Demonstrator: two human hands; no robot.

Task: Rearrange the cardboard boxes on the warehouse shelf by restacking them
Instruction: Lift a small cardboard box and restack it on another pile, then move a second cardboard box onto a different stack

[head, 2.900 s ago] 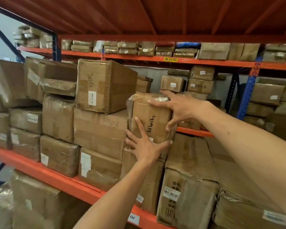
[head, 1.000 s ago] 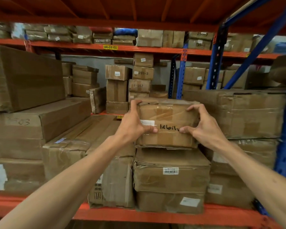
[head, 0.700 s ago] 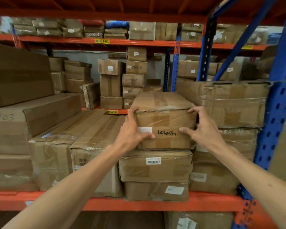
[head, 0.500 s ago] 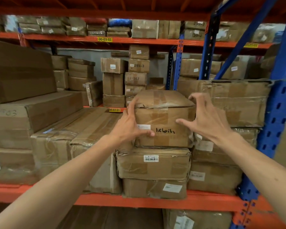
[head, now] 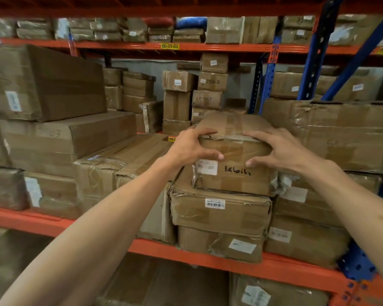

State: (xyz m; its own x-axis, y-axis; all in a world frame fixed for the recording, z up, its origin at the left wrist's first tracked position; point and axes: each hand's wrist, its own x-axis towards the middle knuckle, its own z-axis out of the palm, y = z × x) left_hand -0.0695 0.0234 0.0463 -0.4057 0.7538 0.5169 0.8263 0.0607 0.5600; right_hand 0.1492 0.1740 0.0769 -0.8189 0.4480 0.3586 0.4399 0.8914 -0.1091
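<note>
Cardboard box (head: 232,164) with handwriting sits on top of a stack of 2 boxes (head: 220,226), between the fingers of both hands. The left hand (head: 191,149) and right hand (head: 281,151) have fingers spread, clawed over its front top edge with thumbs on the front face, probably to square it on the stack.

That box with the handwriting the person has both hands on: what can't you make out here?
- Handwritten box, head view: the small label's print is too small and blurred.
- Its rear: hidden behind its own top.
- Left hand and right hand: their palms are hidden by their own backs.
</note>
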